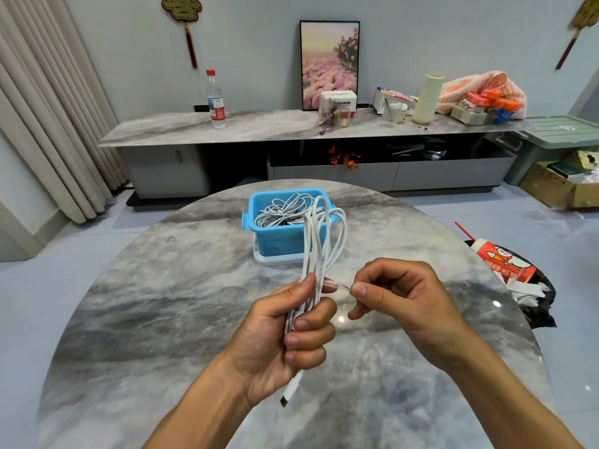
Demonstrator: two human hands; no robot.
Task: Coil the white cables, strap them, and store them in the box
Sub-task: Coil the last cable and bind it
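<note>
Both hands working above the table — left hand (285, 332) is fisting the coiled cable (319, 241) to keep its loops bunched, right hand (398, 296) is pinching the clear strap (337, 284) taut for wrapping.

Glossy marble table (162, 319); plastic box (278, 241)

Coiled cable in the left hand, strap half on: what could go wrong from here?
1. The strap looks thin and stretched between the right hand and the coiled cable; it may slip free before it closes.
2. The left hand grips only the bundle's lower end, so the upper loops could spring loose.
3. The blue box already holds tangled cable; loops may snag.
</note>
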